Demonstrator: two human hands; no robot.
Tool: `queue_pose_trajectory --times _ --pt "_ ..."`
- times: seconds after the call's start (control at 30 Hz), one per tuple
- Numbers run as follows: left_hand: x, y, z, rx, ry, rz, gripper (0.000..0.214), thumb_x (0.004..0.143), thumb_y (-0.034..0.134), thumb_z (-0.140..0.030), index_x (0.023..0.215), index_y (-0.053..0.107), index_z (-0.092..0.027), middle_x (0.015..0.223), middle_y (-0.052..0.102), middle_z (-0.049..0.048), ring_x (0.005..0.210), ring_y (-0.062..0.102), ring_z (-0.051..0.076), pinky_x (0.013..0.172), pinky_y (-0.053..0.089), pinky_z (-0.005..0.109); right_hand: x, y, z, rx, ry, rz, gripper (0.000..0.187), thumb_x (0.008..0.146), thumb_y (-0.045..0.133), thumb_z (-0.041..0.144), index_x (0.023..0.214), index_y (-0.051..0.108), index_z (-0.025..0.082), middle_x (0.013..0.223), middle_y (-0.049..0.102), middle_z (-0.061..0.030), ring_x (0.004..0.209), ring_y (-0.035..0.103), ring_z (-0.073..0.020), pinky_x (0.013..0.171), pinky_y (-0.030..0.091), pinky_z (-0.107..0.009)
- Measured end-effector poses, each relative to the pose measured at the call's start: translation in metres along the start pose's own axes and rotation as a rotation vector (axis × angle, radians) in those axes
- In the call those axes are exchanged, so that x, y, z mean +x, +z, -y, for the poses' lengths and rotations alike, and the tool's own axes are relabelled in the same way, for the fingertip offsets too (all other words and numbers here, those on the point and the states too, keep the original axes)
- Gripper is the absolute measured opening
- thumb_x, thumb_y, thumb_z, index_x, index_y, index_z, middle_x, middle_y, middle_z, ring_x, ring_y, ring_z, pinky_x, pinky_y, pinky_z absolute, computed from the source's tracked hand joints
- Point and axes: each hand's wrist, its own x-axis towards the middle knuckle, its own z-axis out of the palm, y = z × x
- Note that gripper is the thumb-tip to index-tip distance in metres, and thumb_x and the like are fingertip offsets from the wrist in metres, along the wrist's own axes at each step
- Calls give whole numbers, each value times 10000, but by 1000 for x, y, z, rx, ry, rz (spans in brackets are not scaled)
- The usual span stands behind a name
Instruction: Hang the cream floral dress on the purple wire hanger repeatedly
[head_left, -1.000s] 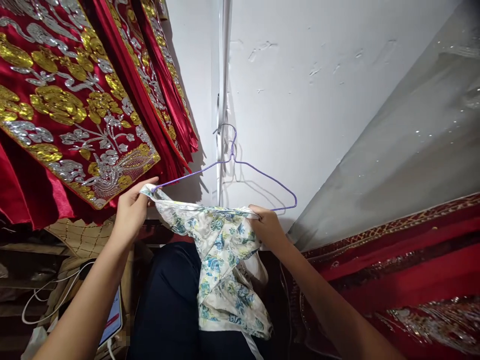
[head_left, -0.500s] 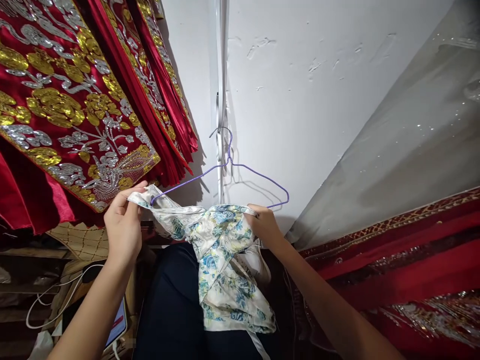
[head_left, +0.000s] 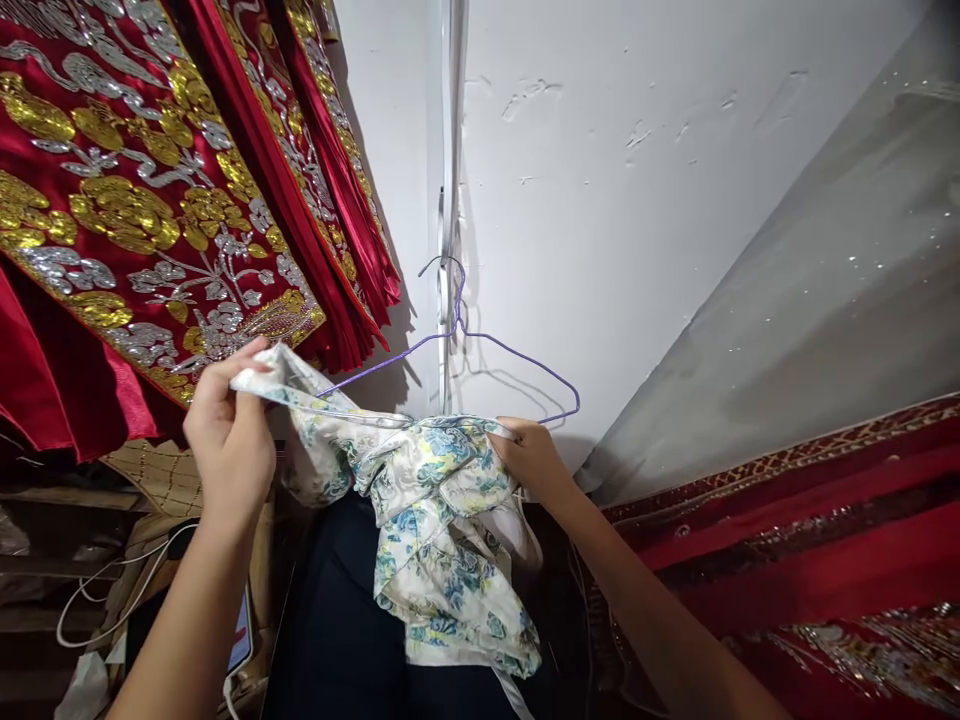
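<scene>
Left hand [head_left: 229,440], grip pinched, had drawn white blue-floral cloth garment [head_left: 442,520] farther left; right hand [head_left: 535,462] clasped opposite edge. Stretched between, cloth newly hid purple wire hanger [head_left: 459,322]'s left end, perhaps inside.

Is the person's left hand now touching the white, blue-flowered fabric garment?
Touching. The head view shows the left hand gripping one end of the white, blue-flowered fabric garment between thumb and fingers.

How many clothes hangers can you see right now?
1: the purple hanger in front of the white wall, partly hidden by the floral garment. Others may be hidden among the red embroidered garments at upper left.
</scene>
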Motion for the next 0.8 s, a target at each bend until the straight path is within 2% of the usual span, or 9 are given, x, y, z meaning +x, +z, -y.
queue_pose_trajectory --times 0.17,0.23,0.27,0.33,0.4,0.5,0.57,0.67,0.8 --pt "46 54 -22 160 82 393 203 954 481 -200 1088 633 -210 1048 728 73 986 685 227 873 492 355 -29 6 19 17 -91 75 212 820 507 217 658 371 220 598 310 53 569 319 -123 544 249 -265" --pt "48 72 -20 175 31 485 228 963 504 -284 1156 599 -209 900 716 53 805 674 216 753 468 316 -37 2 21 -3 -133 113 92 830 484 195 760 538 220 624 425 39 602 405 -143 571 312 -264" --pt "46 77 -16 154 19 502 231 970 502 -323 1142 599 -203 851 700 42 750 653 204 718 449 298 -39 -4 21 -15 -140 112 154 821 483 181 877 618 228 658 495 29 623 449 -154 585 347 -266" --pt "39 81 -8 117 40 506 239 988 474 -368 1010 630 -189 767 653 15 680 598 169 675 411 266 -41 -22 19 -47 -117 5 355 788 529 176 1107 670 246 726 592 8 651 511 -171 595 402 -271" --pt "33 78 -2 123 90 509 325 1005 438 -393 863 635 -177 660 566 -12 603 516 138 621 363 252 -38 -49 18 -49 -77 -204 486 756 611 198 1238 648 249 754 635 -4 638 538 -172 568 431 -268" --pt "30 71 3 149 167 542 400 1024 399 -415 824 645 -172 594 490 -27 547 445 119 584 321 255 -26 -95 22 2 -6 -405 666 733 726 272 1379 567 230 716 645 5 542 528 -153 470 418 -250" --pt "32 68 4 164 205 567 428 1028 387 -427 809 650 -172 583 479 -26 535 430 117 578 313 260 -15 -122 28 -14 54 -332 541 745 760 347 1252 673 183 645 631 -2 493 512 -144 418 378 -240" --pt "35 64 6 182 201 552 455 1019 395 -449 768 652 -171 573 484 -17 538 442 129 582 315 271 -5 -148 39 -17 78 0 331 820 721 442 912 781 129 728 701 -100 620 612 -187 470 408 -245" --pt "38 54 10 150 101 511 490 1017 383 -479 714 616 -172 576 466 -13 564 449 144 573 310 275 -7 -169 45 50 108 328 338 858 691 435 902 781 112 778 706 -117 642 614 -173 492 395 -246"
